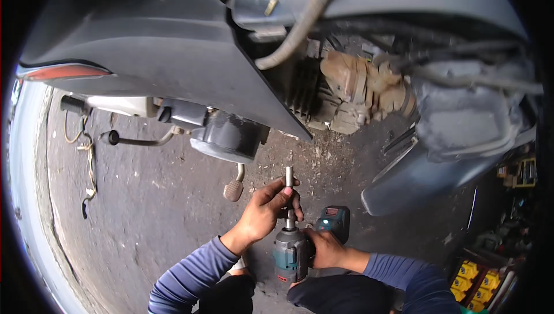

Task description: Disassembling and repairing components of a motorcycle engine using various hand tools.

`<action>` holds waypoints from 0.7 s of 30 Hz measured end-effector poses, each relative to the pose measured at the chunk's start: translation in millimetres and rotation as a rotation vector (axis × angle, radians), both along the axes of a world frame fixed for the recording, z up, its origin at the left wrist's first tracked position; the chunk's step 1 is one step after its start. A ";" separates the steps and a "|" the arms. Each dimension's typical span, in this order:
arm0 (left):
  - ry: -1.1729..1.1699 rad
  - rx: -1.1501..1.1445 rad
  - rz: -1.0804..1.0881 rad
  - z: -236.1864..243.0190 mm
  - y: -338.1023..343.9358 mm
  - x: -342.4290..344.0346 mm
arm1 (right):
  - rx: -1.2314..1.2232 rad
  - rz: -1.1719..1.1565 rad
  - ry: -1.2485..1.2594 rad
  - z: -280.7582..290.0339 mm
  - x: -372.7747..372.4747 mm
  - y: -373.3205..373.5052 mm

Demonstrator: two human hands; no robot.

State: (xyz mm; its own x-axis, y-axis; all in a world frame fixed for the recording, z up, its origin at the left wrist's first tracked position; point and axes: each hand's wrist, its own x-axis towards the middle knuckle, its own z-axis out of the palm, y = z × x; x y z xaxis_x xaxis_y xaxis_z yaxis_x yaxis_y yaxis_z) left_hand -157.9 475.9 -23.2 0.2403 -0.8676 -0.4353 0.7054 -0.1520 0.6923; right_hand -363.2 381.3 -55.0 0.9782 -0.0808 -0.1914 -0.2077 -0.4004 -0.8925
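My left hand (266, 210) pinches a silver cylindrical socket (289, 177) between thumb and fingers, just above the nose of a teal and black cordless impact wrench (288, 253). The socket points upward, away from me; whether it is seated on the shaft is hidden by my fingers. My right hand (329, 249) is wrapped round the wrench's handle, with the battery end (333, 222) showing beyond it to the right. Above my hands is a grey motorcycle body panel (161, 54), beside a dirty exposed engine (352, 89). A foot pedal (234, 190) hangs just left of my left hand.
A dark front fender (404, 181) juts down at right. Footrest and housing parts (225, 138) hang under the panel. A cord (89, 175) dangles at left near a pale curved floor edge (40, 187). Yellow containers (473, 285) and tool trays (516, 173) stand at right on the grimy floor.
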 end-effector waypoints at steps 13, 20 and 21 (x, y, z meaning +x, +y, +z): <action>-0.264 -0.098 -0.074 -43.0 -31.4 41.5 | -0.513 -0.394 -0.452 -86.6 53.9 25.6; -0.270 -0.123 -0.001 -37.0 -35.0 48.0 | -0.406 -0.648 -0.657 -90.1 87.8 57.4; -0.273 -0.126 0.004 -37.8 -39.3 51.6 | -0.407 -0.644 -0.661 -94.4 95.3 63.2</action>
State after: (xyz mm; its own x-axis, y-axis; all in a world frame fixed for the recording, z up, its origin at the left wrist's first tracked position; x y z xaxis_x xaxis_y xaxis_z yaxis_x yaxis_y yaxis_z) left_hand -106.2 436.6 -61.0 0.3368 -0.9097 -0.2431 0.4914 -0.0504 0.8695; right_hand -268.0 444.5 -149.3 0.6253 -0.5695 0.5336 -0.0043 -0.6863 -0.7274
